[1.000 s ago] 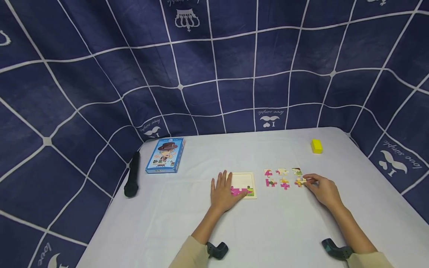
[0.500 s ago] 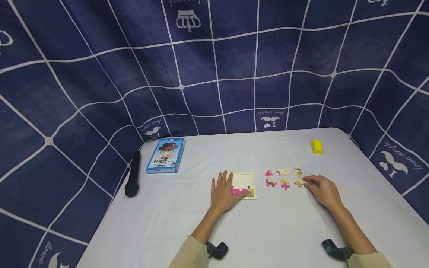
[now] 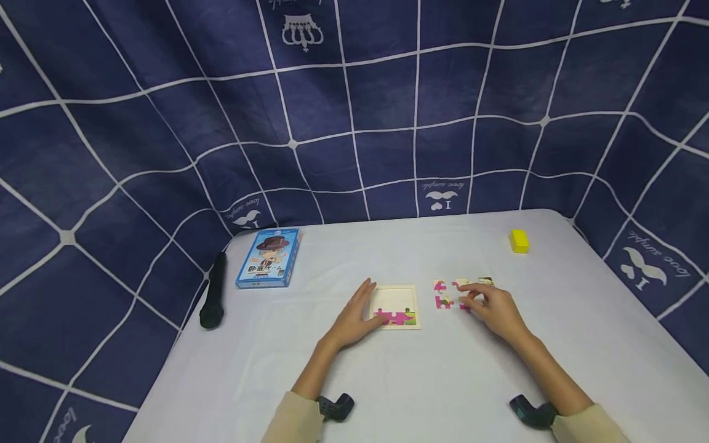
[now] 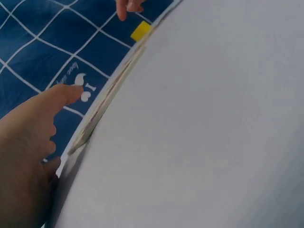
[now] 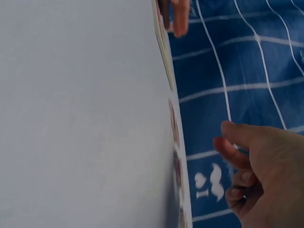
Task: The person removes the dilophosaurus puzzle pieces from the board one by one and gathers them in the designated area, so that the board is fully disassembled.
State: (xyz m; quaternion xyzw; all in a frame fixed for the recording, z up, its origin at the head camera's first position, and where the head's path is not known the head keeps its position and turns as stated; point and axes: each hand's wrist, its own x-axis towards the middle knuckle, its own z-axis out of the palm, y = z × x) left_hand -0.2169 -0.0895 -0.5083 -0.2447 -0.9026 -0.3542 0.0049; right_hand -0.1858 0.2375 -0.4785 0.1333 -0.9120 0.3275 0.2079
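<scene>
A square wooden puzzle tray (image 3: 418, 307) lies on the white table, with joined pink and green pieces (image 3: 394, 317) along its near side. My left hand (image 3: 350, 321) is at the tray's left edge, fingers extended and thumb reaching over the near left corner. To the right, loose jigsaw pieces (image 3: 444, 302) lie in two rows. Over the middle of these rows is my right hand (image 3: 495, 312), which covers some pieces. In the right wrist view, its thumb and index finger (image 5: 237, 133) are slightly apart, with no piece visible between them.
A blue game box (image 3: 268, 258) lies at the back left, beside a black microphone-shaped object (image 3: 215, 292) along the left edge. A yellow block (image 3: 519, 241) stands at the back right. Dark blue gridded cloth (image 3: 382, 104) hangs behind the table.
My right hand has moved left from the rightmost near piece to the middle of the loose pieces. My left hand has slid left, uncovering more of the tray. The view has shifted slightly.
</scene>
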